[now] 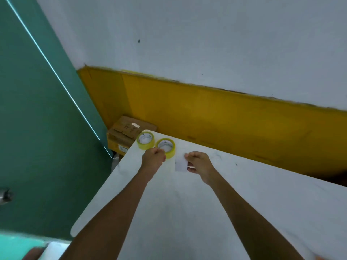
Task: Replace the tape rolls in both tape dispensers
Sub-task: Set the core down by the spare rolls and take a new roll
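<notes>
Two yellow tape rolls lie flat near the far left corner of the white table (pixel 187 212). The far roll (pixel 145 140) sits at the corner, untouched. My left hand (pixel 154 160) is closed against the near side of the nearer roll (pixel 167 146). My right hand (pixel 199 164) pinches a pale, see-through strip of tape (pixel 180 163) that stretches from that roll toward it. No tape dispenser is in view.
A cardboard box (pixel 125 134) stands on the floor beyond the table's far left corner. A yellow panel (pixel 225 124) runs along the wall behind the table. A green door (pixel 37 128) with a metal handle (pixel 5 196) is on the left.
</notes>
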Demonstrator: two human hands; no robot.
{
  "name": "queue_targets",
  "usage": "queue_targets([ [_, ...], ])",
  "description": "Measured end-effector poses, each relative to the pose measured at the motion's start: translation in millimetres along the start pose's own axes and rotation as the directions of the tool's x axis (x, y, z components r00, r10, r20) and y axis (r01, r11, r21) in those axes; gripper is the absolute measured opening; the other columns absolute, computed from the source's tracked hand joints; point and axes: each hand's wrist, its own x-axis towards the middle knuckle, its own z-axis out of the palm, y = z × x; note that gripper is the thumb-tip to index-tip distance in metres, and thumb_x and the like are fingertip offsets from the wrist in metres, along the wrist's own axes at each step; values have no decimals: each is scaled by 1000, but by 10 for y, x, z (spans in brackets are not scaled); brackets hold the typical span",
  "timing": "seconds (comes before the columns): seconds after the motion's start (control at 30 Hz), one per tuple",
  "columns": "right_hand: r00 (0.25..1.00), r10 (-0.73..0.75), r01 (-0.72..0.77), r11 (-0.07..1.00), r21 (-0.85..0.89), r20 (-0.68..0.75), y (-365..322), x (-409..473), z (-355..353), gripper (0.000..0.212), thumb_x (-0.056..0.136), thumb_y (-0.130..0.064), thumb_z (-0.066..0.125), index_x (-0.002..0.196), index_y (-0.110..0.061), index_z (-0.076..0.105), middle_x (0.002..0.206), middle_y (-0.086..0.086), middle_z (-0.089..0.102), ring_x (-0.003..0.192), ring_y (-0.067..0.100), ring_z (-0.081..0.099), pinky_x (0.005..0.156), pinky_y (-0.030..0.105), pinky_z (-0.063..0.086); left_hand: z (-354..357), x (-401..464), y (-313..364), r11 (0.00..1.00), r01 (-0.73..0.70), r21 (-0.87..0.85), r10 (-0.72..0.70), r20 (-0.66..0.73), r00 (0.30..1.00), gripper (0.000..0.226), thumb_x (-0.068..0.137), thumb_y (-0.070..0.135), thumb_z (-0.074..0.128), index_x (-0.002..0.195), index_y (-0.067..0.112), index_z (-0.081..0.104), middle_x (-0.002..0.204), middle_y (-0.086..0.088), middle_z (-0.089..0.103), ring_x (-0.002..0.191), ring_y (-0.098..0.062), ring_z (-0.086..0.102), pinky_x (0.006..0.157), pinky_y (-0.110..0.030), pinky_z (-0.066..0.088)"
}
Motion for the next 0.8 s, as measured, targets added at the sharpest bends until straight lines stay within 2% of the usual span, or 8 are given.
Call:
queue_targets([
  [0.23, 997, 32, -33, 999, -6, -66, -16, 520, 93, 13, 93, -20, 62, 82, -14, 63, 92, 5, 66, 82, 19, 64, 64, 26, 53, 241, 644, -6, 999, 47, 2, -47, 69, 996, 22, 88, 20, 56, 68, 20, 65, 91, -17, 73, 93, -34, 68, 88, -49, 56],
  [0.37, 988, 90, -90, 996, 5, -122, 83, 621, 103, 15, 93, -18, 61, 79, -15, 62, 86, -1, 63, 78, 14, 62, 63, 23, 54, 387, 778, -103, 997, 74, -11, -71, 195, 978, 14, 90, 23, 55, 84, 17, 67, 99, -13, 73, 95, -28, 69, 91, -47, 55],
  [0.43, 984, 101, -100, 995, 11, -148, 129, 702, 103, 16, 94, -19, 60, 78, -16, 61, 87, -1, 62, 81, 16, 62, 65, 23, 54, 433, 844, -134, 998, 65, 9, -65, 244, 968, 14, 91, 23, 56, 93, 16, 67, 104, -11, 72, 97, -26, 68, 90, -43, 55],
  [0.53, 974, 120, -118, 993, 22, -193, 190, 812, 114, 13, 93, -21, 61, 82, -15, 62, 97, 5, 65, 93, 23, 63, 70, 26, 54, 499, 944, -168, 999, 3, 35, -14, 317, 948, 19, 93, 20, 57, 104, 10, 67, 105, -12, 69, 100, -28, 66, 87, -41, 55],
  [0.63, 964, 133, -126, 991, 44, -229, 226, 906, 122, 12, 94, -23, 60, 90, -12, 63, 108, 13, 65, 99, 28, 64, 75, 28, 56, 563, 1089, -180, 998, -39, 56, 15, 376, 927, 23, 91, 16, 61, 111, 6, 66, 107, -11, 66, 105, -31, 64, 91, -46, 55],
  [0.7, 955, 138, -126, 990, 64, -261, 238, 959, 119, 13, 95, -22, 59, 88, -12, 63, 107, 14, 66, 96, 27, 65, 72, 26, 56, 634, 1216, -196, 990, -107, 90, 62, 398, 915, 16, 89, 16, 63, 103, 9, 67, 105, -11, 67, 102, -31, 65, 92, -50, 54],
  [0.77, 938, 150, -136, 989, 66, -312, 270, 1032, 91, 12, 95, -21, 59, 86, -13, 63, 106, 14, 66, 96, 28, 65, 73, 27, 57, 716, 1294, -178, 960, -226, 168, 142, 404, 904, 10, 88, 16, 63, 94, 9, 68, 96, -13, 69, 94, -30, 66, 87, -46, 56],
  [0.8, 929, 152, -142, 988, 54, -338, 304, 1079, 72, 12, 95, -21, 59, 89, -11, 64, 107, 15, 66, 98, 29, 65, 76, 30, 58, 758, 1322, -172, 924, -314, 220, 207, 402, 892, 11, 89, 16, 62, 89, 7, 68, 88, -14, 69, 86, -28, 65, 80, -42, 56],
])
